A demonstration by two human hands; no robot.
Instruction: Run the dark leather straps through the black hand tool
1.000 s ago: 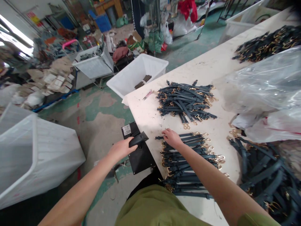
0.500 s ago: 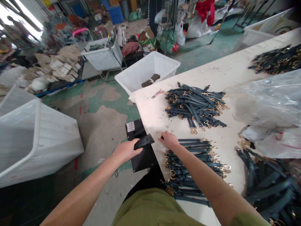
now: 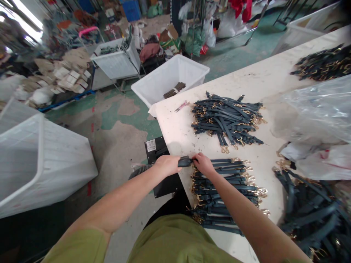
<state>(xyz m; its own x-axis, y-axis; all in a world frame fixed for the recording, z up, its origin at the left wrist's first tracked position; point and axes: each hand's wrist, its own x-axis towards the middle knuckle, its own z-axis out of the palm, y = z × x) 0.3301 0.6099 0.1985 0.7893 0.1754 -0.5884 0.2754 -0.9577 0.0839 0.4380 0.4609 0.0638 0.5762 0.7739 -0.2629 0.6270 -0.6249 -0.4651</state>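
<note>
My left hand [image 3: 168, 165] is closed around a black hand-held nozzle [image 3: 185, 161], from which a ribbed hose [image 3: 140, 171] runs back beneath my wrist. The nozzle's tip meets the fingers of my right hand [image 3: 202, 163] at the table edge. Those fingers pinch the left end of the topmost dark blue-grey strap [image 3: 222, 161]; the pinched end is mostly hidden. Below it, several similar straps [image 3: 233, 171] with gold clasps lie side by side, partly under my right forearm. A heap of such straps [image 3: 225, 113] lies farther back on the white table [image 3: 175, 128].
Pink-handled snips [image 3: 181, 106] lie near the table's corner. A black box [image 3: 166, 184] stands below the edge. Clear plastic bags [image 3: 320, 106] and a heap of dark straps [image 3: 312, 215] occupy the right. White bins stand left [image 3: 65, 157] and behind [image 3: 192, 69].
My left hand has brought the nozzle right and over the table edge, up to my right fingers. The hose has come into view. My right hand has shifted slightly right.
</note>
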